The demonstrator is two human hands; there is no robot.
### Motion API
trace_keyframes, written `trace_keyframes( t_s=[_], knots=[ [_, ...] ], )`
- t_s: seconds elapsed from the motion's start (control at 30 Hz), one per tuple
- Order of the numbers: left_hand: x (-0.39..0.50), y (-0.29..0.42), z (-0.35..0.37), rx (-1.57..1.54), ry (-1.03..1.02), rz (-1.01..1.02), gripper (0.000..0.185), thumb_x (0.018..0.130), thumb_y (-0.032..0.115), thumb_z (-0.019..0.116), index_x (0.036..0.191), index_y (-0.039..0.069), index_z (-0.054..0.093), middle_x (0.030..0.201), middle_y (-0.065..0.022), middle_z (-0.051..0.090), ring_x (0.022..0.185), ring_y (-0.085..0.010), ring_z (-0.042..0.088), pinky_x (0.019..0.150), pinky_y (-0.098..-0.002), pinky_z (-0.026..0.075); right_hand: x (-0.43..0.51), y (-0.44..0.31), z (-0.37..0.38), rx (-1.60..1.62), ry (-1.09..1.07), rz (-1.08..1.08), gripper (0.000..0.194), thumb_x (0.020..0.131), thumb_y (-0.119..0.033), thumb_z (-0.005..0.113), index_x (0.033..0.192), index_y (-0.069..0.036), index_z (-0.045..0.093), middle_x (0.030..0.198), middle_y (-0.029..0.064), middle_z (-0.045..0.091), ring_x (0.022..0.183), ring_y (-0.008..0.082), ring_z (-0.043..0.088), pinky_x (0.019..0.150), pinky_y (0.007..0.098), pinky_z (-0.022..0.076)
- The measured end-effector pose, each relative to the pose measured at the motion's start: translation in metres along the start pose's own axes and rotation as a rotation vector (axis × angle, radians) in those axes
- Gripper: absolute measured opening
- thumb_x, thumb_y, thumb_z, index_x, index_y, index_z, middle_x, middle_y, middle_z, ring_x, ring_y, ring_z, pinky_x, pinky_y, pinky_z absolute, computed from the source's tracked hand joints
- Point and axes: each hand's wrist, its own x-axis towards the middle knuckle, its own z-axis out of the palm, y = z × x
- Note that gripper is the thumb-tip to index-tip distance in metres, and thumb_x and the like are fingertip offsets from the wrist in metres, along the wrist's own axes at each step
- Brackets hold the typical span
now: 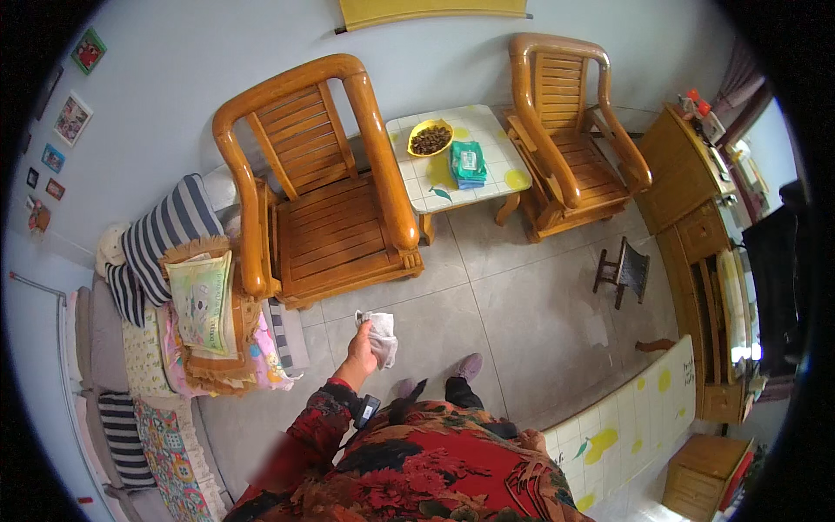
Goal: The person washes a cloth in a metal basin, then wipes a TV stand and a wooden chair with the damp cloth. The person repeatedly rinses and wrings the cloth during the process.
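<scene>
My left hand (pixel 363 352) grips a folded, pale grey-white cloth (pixel 383 340) above the tiled floor. The cloth hangs from between thumb and fingers, its lower end loose. Only part of my right hand (pixel 533 441) shows, low beside my body and close to the edge of a long table (pixel 626 417) with a lemon-patterned cover. Its fingers are too hidden to tell whether it holds anything. Ahead of the cloth stands a wooden armchair (pixel 333 228) with a slatted seat and thick rounded arms.
A small table (pixel 408 179) bears a yellow bowl (pixel 430 138) of dark brown pieces and a green wipes pack (pixel 468 162). Beyond it is a second wooden armchair (pixel 574 153). A folding stool (pixel 625 274) stands on the floor. Cushions (pixel 202 307) lie on the sofa at left.
</scene>
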Motion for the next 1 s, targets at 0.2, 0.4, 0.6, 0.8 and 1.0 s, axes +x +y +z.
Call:
trace_keyframes(
  t_s=[0.2,0.4,0.6,0.8,1.0],
  knots=[
    [0.041,0.001,0.043,-0.06,0.104,0.092,0.036,0.092,0.036,0.055,0.116,0.009,0.057,0.112,-0.0074,0.064,0.101,-0.0276,0.061,0.089,-0.0483,0.049,0.098,0.029,-0.109,0.387,-0.144,0.292,0.02,0.088,-0.017,0.053,0.089,0.001,0.061,0.081,0.0143,0.064,0.062,0.0272,0.062,0.051,0.039,0.0504],
    [0.075,0.004,0.063,-0.11,0.218,0.111,0.035,0.092,0.035,0.055,0.115,0.009,0.058,0.111,-0.007,0.065,0.099,-0.0282,0.062,0.087,-0.0477,0.05,0.158,-0.08,-0.168,-0.009,0.111,0.174,0.019,0.088,-0.015,0.052,0.085,0.003,0.06,0.074,0.0143,0.064,0.051,0.0259,0.061,0.043,0.0364,0.0499],
    [0.194,0.056,0.072,0.131,0.439,0.196,0.046,0.086,0.045,0.063,0.116,0.011,0.057,0.103,-0.0033,0.063,0.091,-0.0204,0.062,0.082,-0.0375,0.052,0.186,-0.179,-0.156,0.154,0.177,0.097,0.013,0.091,-0.008,0.049,0.085,0.0,0.058,0.076,0.0116,0.065,0.051,0.0187,0.058,0.045,0.0312,0.0494],
    [0.351,0.117,0.112,0.266,0.354,0.467,0.056,0.089,0.052,0.052,0.122,0.007,0.053,0.106,-0.0086,0.061,0.095,-0.0236,0.061,0.085,-0.0395,0.05,0.21,-0.18,-0.136,-0.542,-0.044,0.091,0.011,0.077,-0.018,0.063,0.082,-0.008,0.064,0.083,0.0085,0.064,0.074,0.0253,0.064,0.062,0.0367,0.0535],
    [0.453,0.116,0.134,0.755,0.503,0.506,0.065,0.093,0.041,0.049,0.143,0.001,0.034,0.138,-0.0204,0.045,0.115,-0.0322,0.053,0.093,-0.0398,0.044,0.263,-0.199,-0.136,-0.635,-0.057,-0.02,0.014,0.077,-0.022,0.062,0.082,-0.01,0.066,0.08,0.0082,0.066,0.076,0.0254,0.066,0.065,0.0359,0.0538]
  ],
)
